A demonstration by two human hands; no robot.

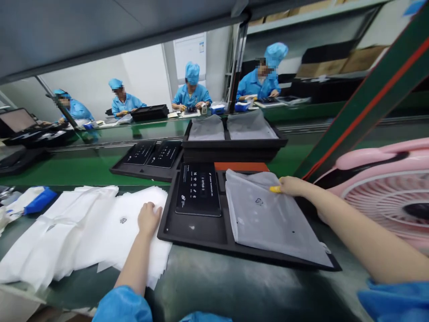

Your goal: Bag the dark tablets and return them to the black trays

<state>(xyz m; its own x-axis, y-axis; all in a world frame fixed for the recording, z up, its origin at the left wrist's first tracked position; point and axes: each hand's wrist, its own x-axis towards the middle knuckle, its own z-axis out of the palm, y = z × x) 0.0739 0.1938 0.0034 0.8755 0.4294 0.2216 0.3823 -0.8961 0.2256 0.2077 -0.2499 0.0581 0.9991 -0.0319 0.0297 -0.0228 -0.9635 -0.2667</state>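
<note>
My left hand (149,219) rests on the right side of a stack of white plastic bags (122,237), fingers slightly bent and thumb apart. A black foam tray (201,232) with two compartments lies to its right. In the tray's left compartment is a bare tablet (198,190) with a dark, printed face. Over the right compartment lies a frosted bag (268,214); what is inside it is hard to see. At its upper right corner my right hand (291,185), with a yellow finger cot, pinches the bag's edge.
Behind are stacked trays (234,150) holding bagged items, and another tray (144,171) with two dark tablets. A pink fan (385,192) stands close on the right beside a green post (365,89). Several co-workers in blue sit across the green conveyor (83,165).
</note>
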